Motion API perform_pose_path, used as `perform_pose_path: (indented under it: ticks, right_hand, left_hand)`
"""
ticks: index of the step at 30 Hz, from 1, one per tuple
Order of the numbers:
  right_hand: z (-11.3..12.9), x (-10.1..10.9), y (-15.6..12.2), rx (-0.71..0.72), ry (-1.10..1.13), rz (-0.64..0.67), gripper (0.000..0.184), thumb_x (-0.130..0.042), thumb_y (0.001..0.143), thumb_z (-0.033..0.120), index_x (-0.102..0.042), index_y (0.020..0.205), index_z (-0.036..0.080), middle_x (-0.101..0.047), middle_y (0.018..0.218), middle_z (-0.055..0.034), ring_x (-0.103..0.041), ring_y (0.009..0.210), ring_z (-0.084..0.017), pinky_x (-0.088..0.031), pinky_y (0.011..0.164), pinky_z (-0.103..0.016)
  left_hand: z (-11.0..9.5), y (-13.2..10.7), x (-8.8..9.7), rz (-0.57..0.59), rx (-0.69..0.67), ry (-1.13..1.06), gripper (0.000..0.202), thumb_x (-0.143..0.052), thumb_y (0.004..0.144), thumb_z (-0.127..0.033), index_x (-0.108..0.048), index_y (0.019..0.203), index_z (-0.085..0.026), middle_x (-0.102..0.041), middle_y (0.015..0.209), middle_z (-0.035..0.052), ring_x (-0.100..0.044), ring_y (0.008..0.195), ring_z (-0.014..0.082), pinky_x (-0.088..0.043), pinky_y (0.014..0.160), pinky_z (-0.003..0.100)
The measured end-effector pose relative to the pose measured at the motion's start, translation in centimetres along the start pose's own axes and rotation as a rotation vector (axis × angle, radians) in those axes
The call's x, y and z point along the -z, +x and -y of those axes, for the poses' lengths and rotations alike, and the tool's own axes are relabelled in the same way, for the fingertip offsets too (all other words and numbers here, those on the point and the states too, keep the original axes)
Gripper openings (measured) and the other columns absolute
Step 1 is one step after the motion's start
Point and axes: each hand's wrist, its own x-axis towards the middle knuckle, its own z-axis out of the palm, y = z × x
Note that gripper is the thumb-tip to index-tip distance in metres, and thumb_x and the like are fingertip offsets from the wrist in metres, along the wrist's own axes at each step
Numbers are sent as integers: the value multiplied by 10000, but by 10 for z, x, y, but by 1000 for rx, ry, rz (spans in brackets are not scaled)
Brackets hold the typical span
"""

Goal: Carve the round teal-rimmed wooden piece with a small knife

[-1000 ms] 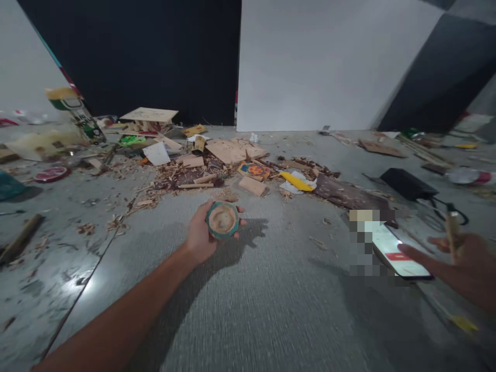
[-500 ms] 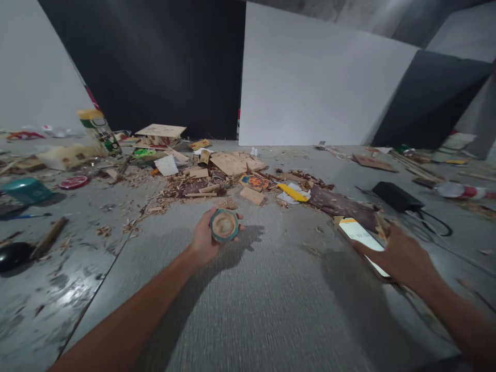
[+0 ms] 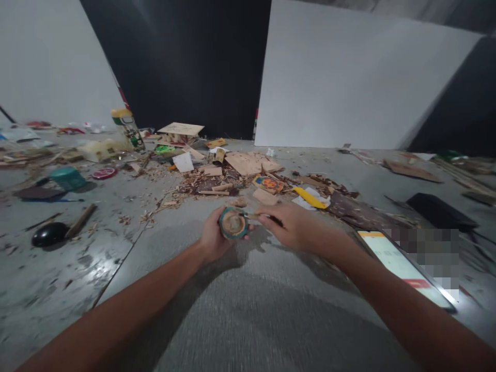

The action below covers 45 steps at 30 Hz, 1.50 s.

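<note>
from where i stand, the small round bowl-like piece (image 3: 233, 223), teal around the rim and pale brown in the hollow, is up in the person's left hand (image 3: 214, 232), above the grey floor and just short of the wood shavings (image 3: 201, 192). it looks light and stiff to me, probably wood, more dry than slippery, and i'd guess that a thin rim could chip if pressed hard. the best hold seems to be from below and around the outer side, leaving the hollow free, and that is about how the left hand has it: closed on the piece, palm behind its left side, fingertips peeking past the right edge, open face turned up and toward the person. the right hand (image 3: 292, 227) is clamped on a slim tool (image 3: 252, 215), which points left at the rim; it's too blurred there to say whether the tip touches. both forearms reach in from the lower corners, the left one rising at a slant, the right one coming across with the wrist fairly flat and the knuckles up. a lit phone (image 3: 403, 268) lies on the floor beyond the right forearm.
</note>
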Motion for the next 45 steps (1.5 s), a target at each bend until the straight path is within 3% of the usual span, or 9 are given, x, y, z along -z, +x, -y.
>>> perform_pose_path:
  ticks: [3, 7, 12, 17, 26, 30, 34, 40, 45]
  right_hand:
    - [4, 2, -7, -44, -17, 96, 320, -466, 971, 221, -729, 1150, 254, -778, 1040, -44, -707, 892, -211, -501, 792, -304]
    - [6, 3, -9, -50, -35, 112, 351, -495, 945, 189, -741, 1163, 310, -794, 1003, -16, -732, 860, -207, -528, 764, -290]
    - [13, -13, -7, -71, -47, 117, 354, -481, 940, 161, -765, 1102, 297, -803, 899, -22, -747, 777, -200, -542, 685, -259]
    - [20, -26, -12, -108, -36, 97, 392, -476, 928, 115, -727, 1168, 297, -799, 927, -22, -750, 790, -197, -561, 705, -272]
    - [30, -36, -17, -133, 142, 119, 440, -452, 906, 78, -670, 1249, 247, -722, 1217, -54, -680, 1115, -236, -530, 989, -413]
    - [30, -38, -19, -134, 197, 131, 497, -461, 898, 73, -624, 1324, 269, -703, 1257, -42, -669, 1136, -232, -525, 1001, -427]
    - [31, -37, -20, -129, 235, 124, 555, -462, 883, 48, -592, 1364, 293, -680, 1303, -10, -658, 1156, -221, -501, 1034, -430]
    - [33, -37, -19, -215, 275, 132, 494, -477, 905, 107, -643, 1307, 342, -743, 1178, 5, -713, 1037, -245, -558, 916, -439]
    - [36, -41, -17, -173, 372, 100, 544, -467, 862, 35, -666, 1283, 317, -755, 1148, 19, -734, 960, -200, -569, 853, -342]
  left_hand:
    - [0, 3, 1, -14, -14, -9, 339, -432, 906, -361, -701, 902, -156, -718, 864, 114, -696, 754, 250, -552, 615, 354]
    - [-1, 5, 0, -93, -33, -33, 318, -418, 873, -296, -703, 852, -154, -715, 826, 120, -672, 705, 240, -545, 572, 354]
    - [-4, 3, -4, -130, 3, -49, 318, -416, 872, -309, -685, 846, -142, -719, 845, 130, -684, 727, 241, -542, 590, 343]
    - [-2, 2, -4, -152, -16, -35, 243, -471, 846, -322, -646, 879, -156, -721, 850, 115, -695, 734, 236, -531, 633, 332]
    - [1, 2, -3, -164, -26, 22, 295, -489, 812, -372, -654, 842, -130, -702, 775, 102, -671, 661, 211, -524, 666, 320]
    - [0, 1, -3, -110, -37, 9, 304, -512, 772, -380, -650, 843, -119, -687, 762, 100, -661, 639, 203, -528, 649, 316]
    - [-2, 0, -4, -153, -26, -5, 290, -517, 763, -365, -646, 848, -120, -684, 750, 88, -659, 626, 190, -526, 641, 298]
    - [-1, 1, -3, -140, -29, -10, 276, -510, 753, -361, -646, 829, -133, -676, 741, 76, -650, 614, 189, -516, 589, 293]
    - [0, 0, -2, -102, -59, 14, 280, -502, 736, -356, -638, 846, -137, -686, 789, 90, -657, 667, 197, -520, 605, 295]
